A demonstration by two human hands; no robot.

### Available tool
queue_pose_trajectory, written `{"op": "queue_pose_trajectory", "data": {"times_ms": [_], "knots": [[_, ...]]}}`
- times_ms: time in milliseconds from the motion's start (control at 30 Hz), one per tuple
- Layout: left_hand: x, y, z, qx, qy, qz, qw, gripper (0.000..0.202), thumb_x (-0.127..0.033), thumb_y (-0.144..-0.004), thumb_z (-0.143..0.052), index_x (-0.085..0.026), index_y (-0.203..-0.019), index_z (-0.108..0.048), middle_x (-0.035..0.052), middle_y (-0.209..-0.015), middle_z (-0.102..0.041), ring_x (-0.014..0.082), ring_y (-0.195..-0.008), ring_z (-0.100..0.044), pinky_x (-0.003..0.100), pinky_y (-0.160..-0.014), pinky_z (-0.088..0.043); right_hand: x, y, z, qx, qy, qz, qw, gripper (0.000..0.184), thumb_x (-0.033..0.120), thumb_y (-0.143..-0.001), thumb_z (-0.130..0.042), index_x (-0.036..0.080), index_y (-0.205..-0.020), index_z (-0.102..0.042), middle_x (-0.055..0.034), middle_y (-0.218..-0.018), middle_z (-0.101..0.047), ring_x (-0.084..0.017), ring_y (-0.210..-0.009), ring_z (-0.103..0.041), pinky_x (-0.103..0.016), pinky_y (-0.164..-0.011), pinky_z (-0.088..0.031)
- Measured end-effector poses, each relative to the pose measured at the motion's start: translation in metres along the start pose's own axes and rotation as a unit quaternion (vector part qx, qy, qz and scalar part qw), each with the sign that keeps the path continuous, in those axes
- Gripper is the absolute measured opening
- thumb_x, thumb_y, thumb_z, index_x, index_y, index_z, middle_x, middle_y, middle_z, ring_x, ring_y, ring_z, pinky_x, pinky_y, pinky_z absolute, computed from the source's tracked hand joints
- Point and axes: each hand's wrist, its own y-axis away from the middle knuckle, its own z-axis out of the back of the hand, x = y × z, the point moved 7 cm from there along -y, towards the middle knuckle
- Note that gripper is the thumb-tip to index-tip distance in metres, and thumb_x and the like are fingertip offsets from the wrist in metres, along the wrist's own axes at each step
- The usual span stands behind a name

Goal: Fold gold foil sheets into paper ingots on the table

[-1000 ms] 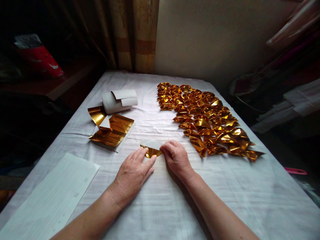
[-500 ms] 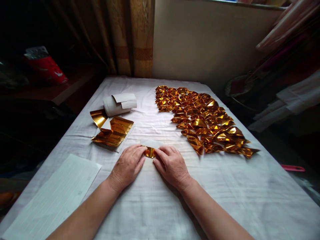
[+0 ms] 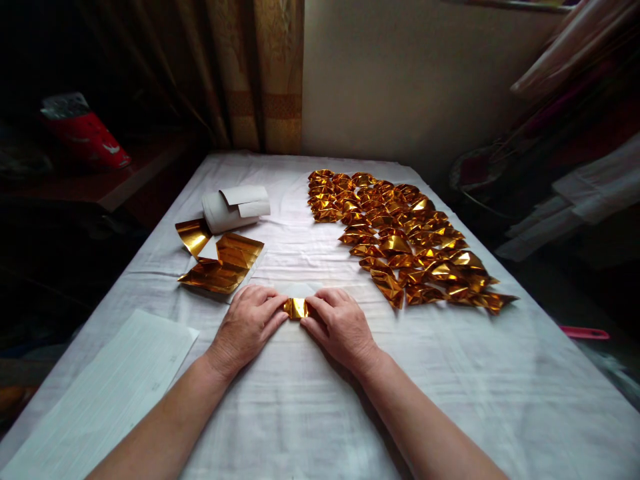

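Note:
A small sheet of gold foil paper (image 3: 299,308), its pale backing showing behind, lies at the middle of the cloth-covered table. My left hand (image 3: 249,325) pinches its left end between thumb and fingers. On the opposite end, my right hand (image 3: 341,325) is closed the same way. A shiny gold strip, turned up, shows between the two hands; the ends are hidden by my fingers. To the right, several rows of folded gold foil pieces (image 3: 397,244) lie grouped together. Flat gold foil sheets (image 3: 233,263) rest beyond my left hand.
Behind the loose foil sheets lies a curled white roll (image 3: 235,209). A pale lined sheet (image 3: 107,393) is at the left of the white tablecloth (image 3: 300,413). A red container (image 3: 86,137) stands on a dark side surface; clothes (image 3: 595,187) hang at the right.
The gold strip between my hands now shows flatter and brighter, turned toward me. Both hands keep their grip, with fingers slightly shifted. The whole view has moved a little.

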Motion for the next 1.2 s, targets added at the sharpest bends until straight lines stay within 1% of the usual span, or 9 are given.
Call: {"op": "queue_pose_trajectory", "data": {"times_ms": [167,267,400,533,733,833,933,1033,1200], "knots": [[-0.004,-0.001,0.001,0.002,0.007,-0.009,1.000,0.020,-0.031,-0.095,-0.053,-0.020,-0.100,-0.068,0.0051,-0.097,-0.065,0.0210,-0.094,-0.056,0.036,-0.088,-0.044,-0.004,0.001,0.002,-0.015,-0.029,0.015,0.999,0.018,0.034,-0.093,-0.057,0.021,-0.098,-0.068,-0.0076,-0.095,-0.066,-0.022,-0.091,-0.058,-0.034,-0.083,-0.046],[-0.005,-0.001,0.000,0.010,0.015,-0.008,1.000,0.020,-0.031,-0.096,-0.051,-0.020,-0.095,-0.068,0.0040,-0.091,-0.065,0.0197,-0.089,-0.056,0.034,-0.083,-0.044,-0.010,0.002,0.002,-0.027,-0.065,0.005,0.997,0.016,0.032,-0.094,-0.055,0.021,-0.095,-0.067,-0.0066,-0.094,-0.067,-0.020,-0.089,-0.059,-0.032,-0.082,-0.047],[-0.005,-0.001,0.000,0.014,0.015,-0.008,1.000,0.021,-0.031,-0.097,-0.049,-0.020,-0.092,-0.066,0.0031,-0.086,-0.065,0.0192,-0.085,-0.055,0.033,-0.080,-0.043,-0.018,0.001,-0.001,-0.022,-0.089,-0.018,0.996,0.016,0.026,-0.094,-0.052,0.022,-0.088,-0.066,-0.0050,-0.092,-0.066,-0.018,-0.089,-0.059,-0.030,-0.082,-0.046],[-0.005,-0.001,0.000,0.019,0.006,0.000,1.000,0.021,-0.030,-0.097,-0.049,-0.020,-0.090,-0.066,0.0027,-0.084,-0.065,0.0194,-0.082,-0.056,0.033,-0.078,-0.042,-0.020,-0.002,-0.002,-0.009,-0.066,-0.040,0.997,0.018,0.027,-0.095,-0.051,0.021,-0.086,-0.066,-0.0055,-0.090,-0.064,-0.019,-0.089,-0.058,-0.030,-0.081,-0.045],[-0.007,0.000,-0.001,0.021,0.009,0.014,1.000,0.020,-0.031,-0.097,-0.049,-0.020,-0.090,-0.064,0.0030,-0.084,-0.066,0.0195,-0.084,-0.056,0.034,-0.079,-0.043,-0.018,-0.007,-0.005,0.033,-0.031,-0.045,0.998,0.018,0.028,-0.095,-0.052,0.021,-0.087,-0.066,-0.0046,-0.088,-0.062,-0.018,-0.086,-0.056,-0.029,-0.079,-0.042],[-0.006,0.000,-0.002,0.011,0.000,0.040,0.999,0.018,-0.030,-0.096,-0.049,-0.020,-0.088,-0.062,0.0037,-0.084,-0.065,0.0196,-0.083,-0.056,0.034,-0.080,-0.043,-0.019,-0.011,-0.007,0.043,0.003,-0.061,0.997,0.020,0.028,-0.095,-0.051,0.021,-0.083,-0.065,-0.0043,-0.085,-0.062,-0.018,-0.082,-0.055,-0.028,-0.075,-0.040],[-0.005,0.000,-0.002,-0.001,-0.010,0.066,0.998,0.013,-0.028,-0.094,-0.050,-0.020,-0.092,-0.060,0.0036,-0.084,-0.064,0.0204,-0.083,-0.055,0.035,-0.079,-0.043,-0.020,-0.016,-0.008,0.054,0.037,-0.074,0.995,0.020,0.030,-0.095,-0.052,0.021,-0.083,-0.064,-0.0041,-0.082,-0.063,-0.018,-0.079,-0.055,-0.028,-0.070,-0.037],[-0.006,0.000,-0.003,-0.008,-0.029,0.069,0.997,0.011,-0.027,-0.094,-0.050,-0.020,-0.095,-0.058,0.0039,-0.085,-0.064,0.0215,-0.083,-0.056,0.035,-0.079,-0.043,-0.022,-0.019,-0.009,0.049,0.040,-0.081,0.995,0.017,0.032,-0.095,-0.054,0.021,-0.085,-0.063,-0.0037,-0.081,-0.065,-0.018,-0.077,-0.055,-0.028,-0.068,-0.035],[-0.008,-0.002,-0.004,-0.024,-0.063,0.078,0.995,0.010,-0.024,-0.094,-0.051,-0.019,-0.099,-0.058,0.0045,-0.087,-0.065,0.0229,-0.084,-0.056,0.036,-0.079,-0.042,-0.024,-0.017,-0.009,0.008,0.028,-0.085,0.996,0.014,0.032,-0.092,-0.058,0.020,-0.085,-0.061,-0.0029,-0.079,-0.066,-0.018,-0.077,-0.057,-0.028,-0.068,-0.034]]}}
